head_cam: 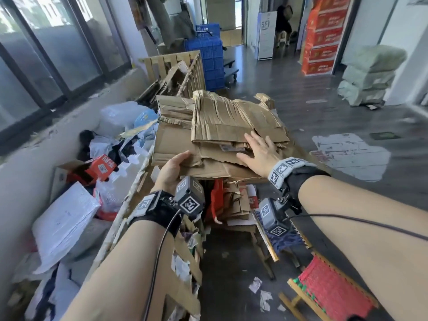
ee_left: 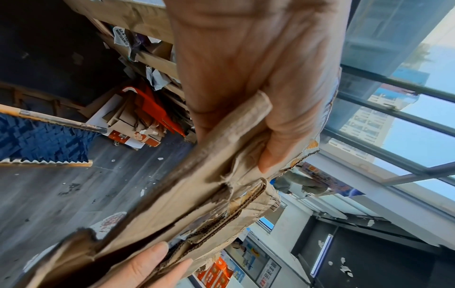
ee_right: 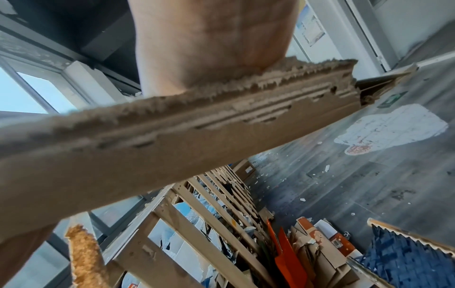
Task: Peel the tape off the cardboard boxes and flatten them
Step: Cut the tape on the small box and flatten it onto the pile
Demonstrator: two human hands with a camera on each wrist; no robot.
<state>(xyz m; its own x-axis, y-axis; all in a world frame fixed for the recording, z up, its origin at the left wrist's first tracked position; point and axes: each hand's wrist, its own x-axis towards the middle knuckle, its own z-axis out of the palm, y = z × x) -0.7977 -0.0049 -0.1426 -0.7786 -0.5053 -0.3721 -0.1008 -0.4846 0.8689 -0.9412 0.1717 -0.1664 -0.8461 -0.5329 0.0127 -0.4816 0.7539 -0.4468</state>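
A stack of flattened, torn brown cardboard [head_cam: 231, 126] lies on top of a slatted wooden frame in the middle of the head view. My left hand [head_cam: 178, 163] grips the stack's near left edge, thumb on top and fingers hidden beneath. The left wrist view shows that thumb [ee_left: 278, 136] pinching the layered cardboard edge [ee_left: 209, 194]. My right hand [head_cam: 257, 147] lies flat on the upper sheets with fingers spread. In the right wrist view the palm [ee_right: 209, 48] rests on a ragged cardboard edge [ee_right: 172, 126]. I cannot make out any tape.
White plastic bags and packaging [head_cam: 111, 144] are heaped at the left below the windows. More folded cardboard [head_cam: 234, 205] sits under the stack. A red woven stool [head_cam: 328, 290] stands at the near right. Blue crates [head_cam: 210, 54], red cartons [head_cam: 324, 35] and green sacks [head_cam: 370, 75] stand farther off.
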